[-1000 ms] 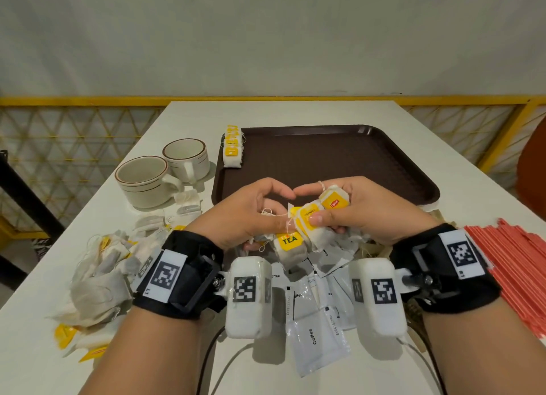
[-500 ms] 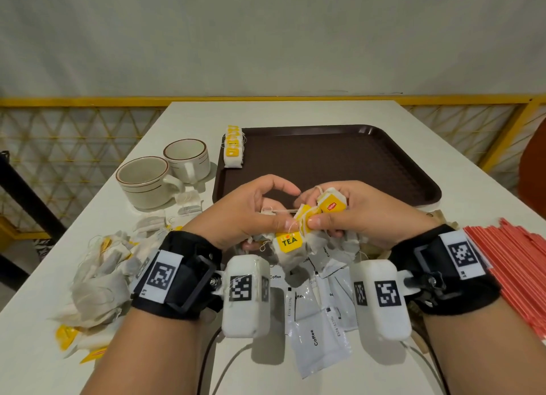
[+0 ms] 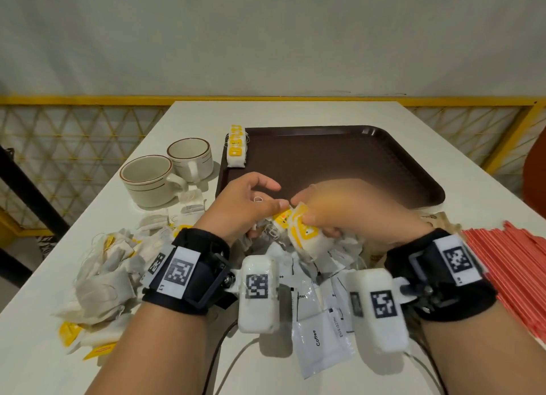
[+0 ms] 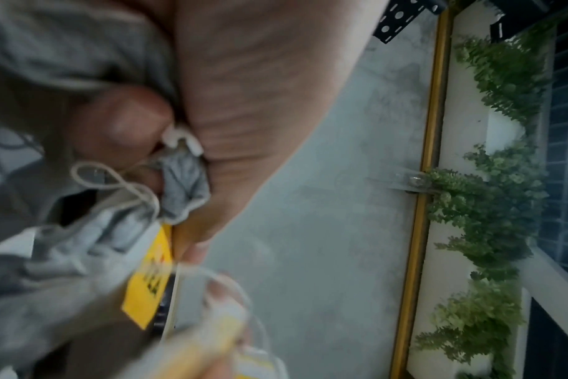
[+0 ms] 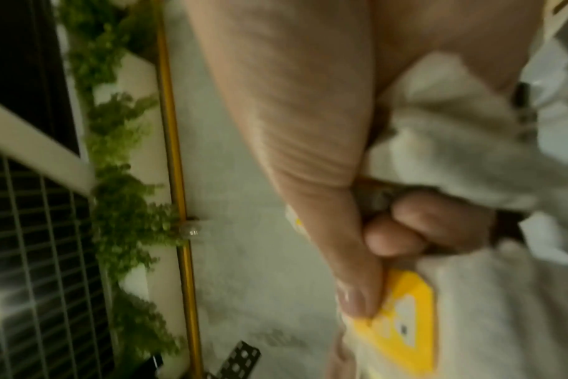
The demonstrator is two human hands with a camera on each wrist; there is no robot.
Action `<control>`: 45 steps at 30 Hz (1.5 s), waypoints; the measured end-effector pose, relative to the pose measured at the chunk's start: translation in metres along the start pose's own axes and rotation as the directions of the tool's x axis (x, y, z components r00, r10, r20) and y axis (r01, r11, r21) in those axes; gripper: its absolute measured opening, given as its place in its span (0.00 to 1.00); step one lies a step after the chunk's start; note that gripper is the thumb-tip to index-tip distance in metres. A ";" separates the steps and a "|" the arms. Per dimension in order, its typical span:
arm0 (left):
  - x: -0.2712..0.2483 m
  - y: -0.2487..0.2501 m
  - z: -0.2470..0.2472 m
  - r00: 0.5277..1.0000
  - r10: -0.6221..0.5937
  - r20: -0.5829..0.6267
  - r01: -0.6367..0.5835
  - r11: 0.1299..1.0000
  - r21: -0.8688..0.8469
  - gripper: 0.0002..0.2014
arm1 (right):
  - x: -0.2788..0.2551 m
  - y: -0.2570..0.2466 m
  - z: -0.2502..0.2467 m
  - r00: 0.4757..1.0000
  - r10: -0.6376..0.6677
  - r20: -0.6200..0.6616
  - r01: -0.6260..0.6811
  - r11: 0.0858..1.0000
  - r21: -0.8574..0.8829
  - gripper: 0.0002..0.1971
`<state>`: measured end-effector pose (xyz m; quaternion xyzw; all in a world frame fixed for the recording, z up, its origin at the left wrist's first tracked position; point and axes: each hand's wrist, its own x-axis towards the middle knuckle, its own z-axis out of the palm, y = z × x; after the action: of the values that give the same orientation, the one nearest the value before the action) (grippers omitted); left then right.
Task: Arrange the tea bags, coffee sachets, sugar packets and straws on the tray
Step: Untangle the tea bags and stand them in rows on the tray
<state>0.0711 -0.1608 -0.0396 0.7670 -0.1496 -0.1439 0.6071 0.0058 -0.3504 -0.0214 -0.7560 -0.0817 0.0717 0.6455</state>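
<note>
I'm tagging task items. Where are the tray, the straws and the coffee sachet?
tray (image 3: pixel 339 170), head view, bare brown floor.
straws (image 3: pixel 514 264), head view, middle of red pile.
coffee sachet (image 3: pixel 322 341), head view, printed front.

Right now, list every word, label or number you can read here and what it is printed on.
"Coffee": on the nearest white sachet.
"Coffee", partly hidden: on the sachet behind it.
Code along the nearest sachet's edge: too small to read.
Yellow tags on the tea bags in the hands and on the tray: blurred, unreadable.
</note>
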 end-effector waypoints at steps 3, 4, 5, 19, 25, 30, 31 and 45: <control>-0.001 0.002 0.003 1.000 -0.003 0.008 0.003 0.997 -0.075 0.11 | 0.008 0.009 0.009 0.990 -0.003 -0.141 -0.001 0.999 -0.032 0.12; -0.001 0.003 0.004 1.000 -0.005 0.007 0.005 0.995 -0.104 0.11 | 0.010 0.011 0.010 0.985 0.001 -0.170 -0.008 0.999 -0.040 0.12; -0.001 0.003 0.004 1.000 -0.006 0.009 0.007 0.991 -0.135 0.10 | 0.011 0.012 0.009 0.982 0.005 -0.188 -0.015 0.999 -0.050 0.12; 0.000 0.000 0.002 0.999 0.008 -0.034 -0.012 0.994 -0.113 0.02 | 0.004 0.005 -0.007 0.987 0.010 -0.158 -0.018 0.999 -0.049 0.04; -0.009 0.011 -0.001 0.993 0.117 -0.002 -0.117 0.989 -0.093 0.06 | -0.001 -0.002 -0.017 0.992 0.026 -0.121 -0.008 0.989 0.146 0.04; -0.015 0.018 0.001 0.982 0.167 0.084 -0.157 0.982 -0.108 0.05 | -0.001 -0.001 -0.018 0.991 0.044 -0.127 -0.028 0.991 0.131 0.05; -0.016 0.018 0.002 0.981 0.159 0.112 -0.147 0.984 -0.104 0.06 | -0.001 -0.002 -0.017 0.991 0.039 -0.129 -0.021 0.990 0.138 0.04; -0.006 0.005 0.010 0.992 0.128 0.007 -0.127 0.990 -0.061 0.03 | 0.005 0.002 -0.007 0.952 -0.033 -0.303 0.051 0.997 0.052 0.06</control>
<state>0.0617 -0.1687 -0.0369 0.7366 -0.1972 -0.1136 0.6369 0.0118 -0.3560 -0.0219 -0.7368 0.0040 -0.0562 0.6738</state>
